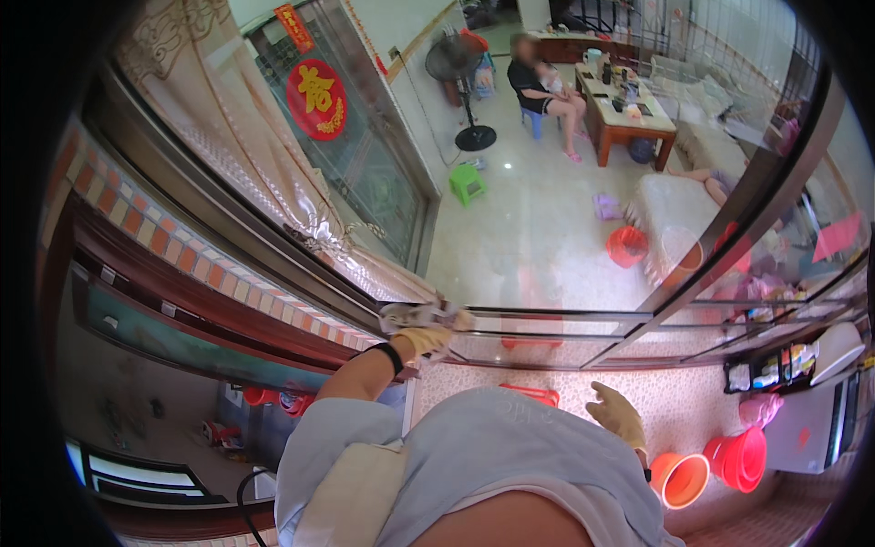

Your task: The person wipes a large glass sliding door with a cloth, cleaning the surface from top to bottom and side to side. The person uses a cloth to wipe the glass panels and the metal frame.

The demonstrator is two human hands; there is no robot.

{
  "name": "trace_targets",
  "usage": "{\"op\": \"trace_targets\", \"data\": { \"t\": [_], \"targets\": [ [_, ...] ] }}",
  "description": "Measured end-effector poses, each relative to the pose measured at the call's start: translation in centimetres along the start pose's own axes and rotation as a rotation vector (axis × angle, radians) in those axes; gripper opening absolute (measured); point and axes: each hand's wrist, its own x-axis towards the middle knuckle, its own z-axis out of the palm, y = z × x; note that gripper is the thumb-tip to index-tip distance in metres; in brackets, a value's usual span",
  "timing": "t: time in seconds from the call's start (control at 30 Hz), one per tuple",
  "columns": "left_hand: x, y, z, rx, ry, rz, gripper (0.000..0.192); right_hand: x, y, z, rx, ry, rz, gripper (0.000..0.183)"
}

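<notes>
My left hand (422, 340), in a pale yellow glove, presses a greyish-white cloth (405, 317) to the lower left part of a glass panel (533, 260) with a dark metal frame. The glass mirrors part of the cloth and glove, so their exact edges are hard to tell. My right hand (617, 414), also in a pale yellow glove, hangs free at my right side with nothing in it, its fingers partly spread. Low in front of me, a red plastic stool or similar object (532, 394) shows partly behind my shirt.
Orange (680, 481) and red buckets (738, 459) stand right of me, beside a white appliance (803, 424). A brick-patterned tile strip (198, 263) runs along the left. Behind the glass are a curtain (273, 178), a floor fan (472, 92), a green stool (467, 183) and a seated person (536, 85) holding a child.
</notes>
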Motion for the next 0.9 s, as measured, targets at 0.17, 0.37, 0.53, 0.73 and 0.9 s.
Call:
{"op": "trace_targets", "data": {
  "t": [0.17,0.37,0.53,0.73,0.9],
  "targets": [
    [-7.2,-5.3,-1.4,-0.509,0.280,-0.508,0.032,-1.4,5.1,1.8,-0.005,-0.047,-0.010,0.066],
    [-5.4,6.8,-6.2,-1.356,0.357,-0.343,0.036,2.2,-6.2,-0.3,0.340,0.029,-0.578,0.088],
    [-1.2,17.2,-12.0,-1.128,0.186,0.055,0.039,2.0,-15.3,-0.5,0.939,-0.315,-0.766,0.103],
    [2.5,23.0,-14.6,-1.450,0.001,0.300,0.060,3.0,-16.2,-0.9,1.074,-0.310,-0.548,0.085],
    [1.2,19.0,-16.1,-1.526,-0.072,0.267,0.061,1.9,-14.9,-6.5,0.832,0.204,-0.756,0.056]
  ]
}}
